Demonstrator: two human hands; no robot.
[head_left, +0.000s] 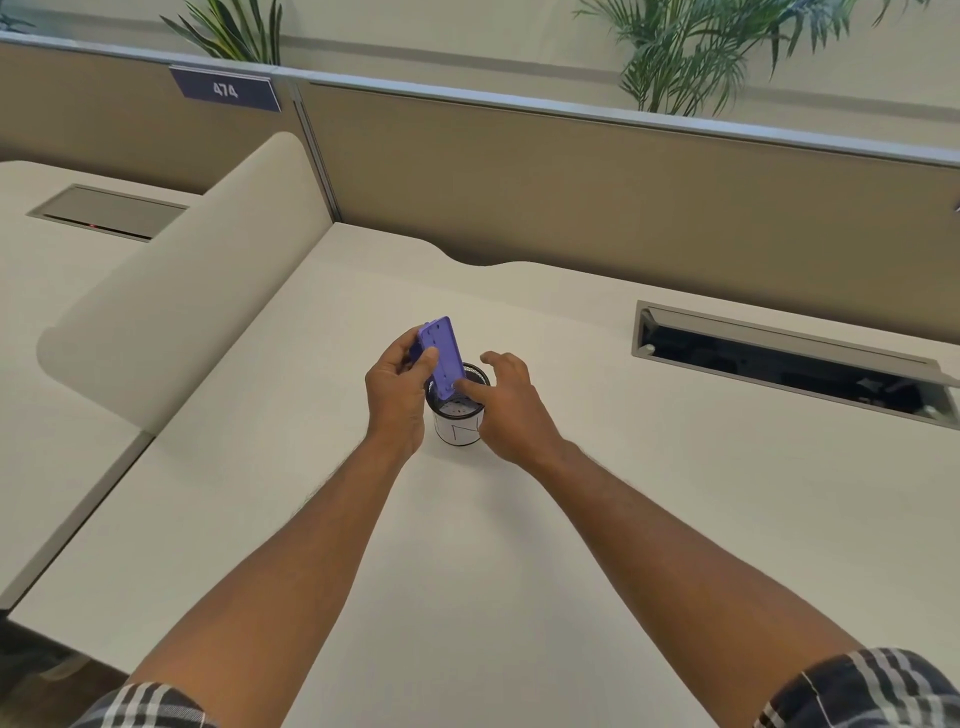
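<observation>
A flat purple plastic piece (441, 356) stands tilted with its lower end inside a black mesh cup (460, 423) in the middle of the white desk (519, 545). My left hand (397, 395) grips the purple piece from the left, thumb on its face. My right hand (506, 405) is beside the cup on the right, its thumb touching the piece's lower end near the cup's rim, its other fingers relaxed and spread. White paper lines the cup's wall.
An open cable hatch (789, 364) lies in the desk at the right. A rounded beige divider (192, 291) stands at the left, with a second desk and a closed hatch (106, 210) beyond. A tan partition (571, 182) with a "474" sign (226, 89) runs along the back.
</observation>
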